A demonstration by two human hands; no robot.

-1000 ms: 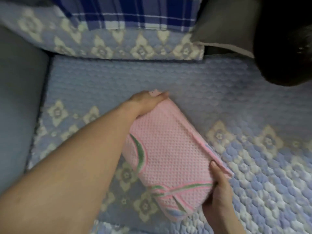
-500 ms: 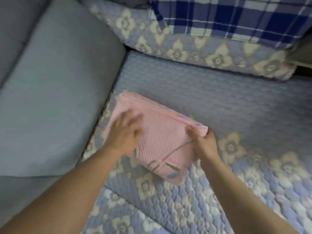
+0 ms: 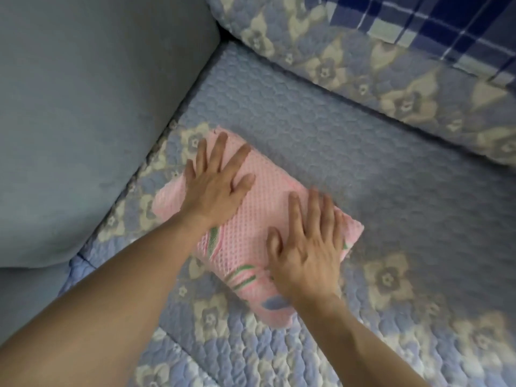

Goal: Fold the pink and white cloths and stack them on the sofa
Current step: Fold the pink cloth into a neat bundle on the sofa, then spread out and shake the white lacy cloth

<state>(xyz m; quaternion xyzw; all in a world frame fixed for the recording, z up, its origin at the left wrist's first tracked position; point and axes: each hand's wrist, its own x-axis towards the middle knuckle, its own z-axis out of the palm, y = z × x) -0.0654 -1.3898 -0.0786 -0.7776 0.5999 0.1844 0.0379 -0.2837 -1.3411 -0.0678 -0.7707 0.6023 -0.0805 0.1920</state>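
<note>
Head view: left hand [image 3: 216, 195] and right hand [image 3: 305, 248], fingers straight and gripping nothing, press folded pink cloth [image 3: 262, 208] flat on sofa seat [image 3: 363, 152], likely setting creases.

no readable text, labels, numbers anywhere

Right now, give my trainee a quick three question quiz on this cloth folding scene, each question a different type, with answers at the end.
1. True or false: the pink cloth lies folded on the quilted sofa cover.
2. Multiple choice: the left hand is A) pinching a corner, B) pressing flat with straight fingers, C) off the cloth.
3. Short answer: which task cloth is not in view?

Key
1. True.
2. B; the right hand presses flat as well.
3. The white cloth.
</note>
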